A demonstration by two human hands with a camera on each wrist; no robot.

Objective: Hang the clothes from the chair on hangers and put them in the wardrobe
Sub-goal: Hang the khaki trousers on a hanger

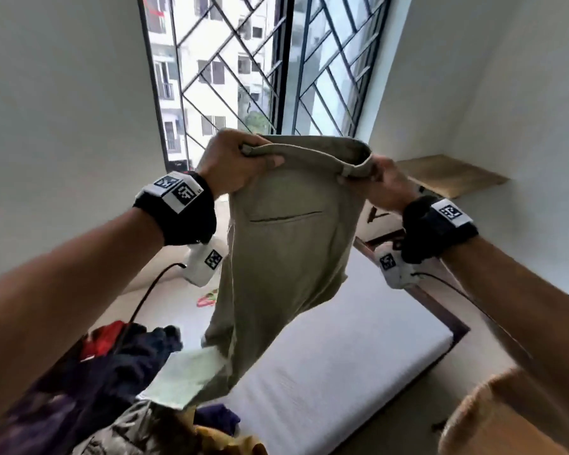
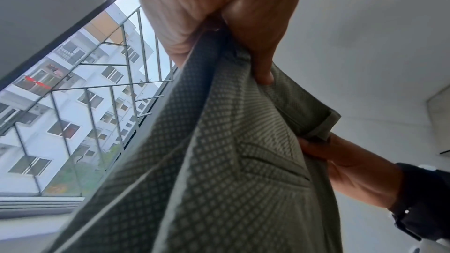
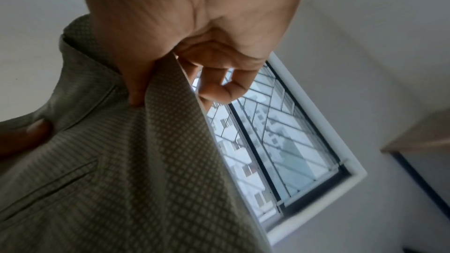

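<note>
A pair of olive-green trousers [image 1: 286, 244] hangs in the air in front of the window, held up by the waistband. My left hand [image 1: 237, 162] grips the waistband's left end, thumb laid over the top. My right hand [image 1: 380, 183] pinches the right end beside a belt loop. The left wrist view shows the woven cloth [image 2: 219, 161] running down from my left hand [image 2: 243, 49], with my right hand [image 2: 340, 161] at the far side. In the right wrist view my right hand [image 3: 170, 76] pinches the cloth [image 3: 121, 161]. The legs trail down toward a pile of clothes [image 1: 112, 366].
A bed with a white mattress [image 1: 335, 372] lies below the trousers. Coloured hangers [image 1: 207, 298] lie on the floor by the window. A barred window [image 1: 253, 70] is ahead, a wooden shelf [image 1: 450, 174] on the right wall, and a brown rounded object [image 1: 506, 418] at bottom right.
</note>
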